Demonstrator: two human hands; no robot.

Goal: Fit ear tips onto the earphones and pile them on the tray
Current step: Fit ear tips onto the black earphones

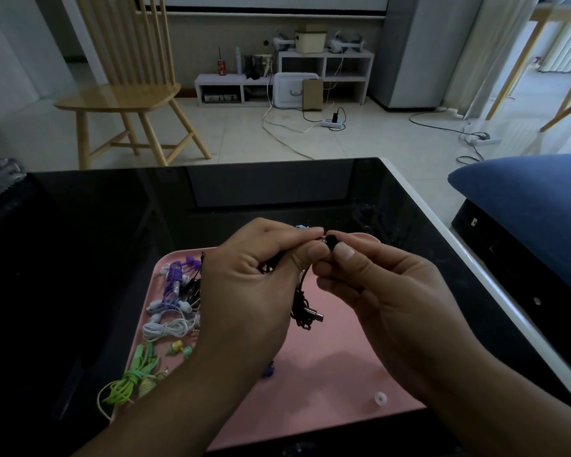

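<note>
Above the pink tray (327, 384), my left hand (254, 285) pinches a black earphone's bud, and its coiled black cable with the plug (305, 311) hangs below. My right hand (379, 291) pinches a black ear tip (331, 243) against that bud. On the tray's left side lie purple earphones (175, 278), white earphones (167, 326) and green earphones (136, 374). A loose white ear tip (380, 398) lies near the tray's front right, and a small blue piece (268, 371) shows beside my left wrist.
The tray sits on a glossy black table (112, 225) with a white edge on the right. A wooden chair (126, 94) stands beyond the table. A blue cushion (524, 199) is at the right, and a clear glass object (0, 176) at the far left.
</note>
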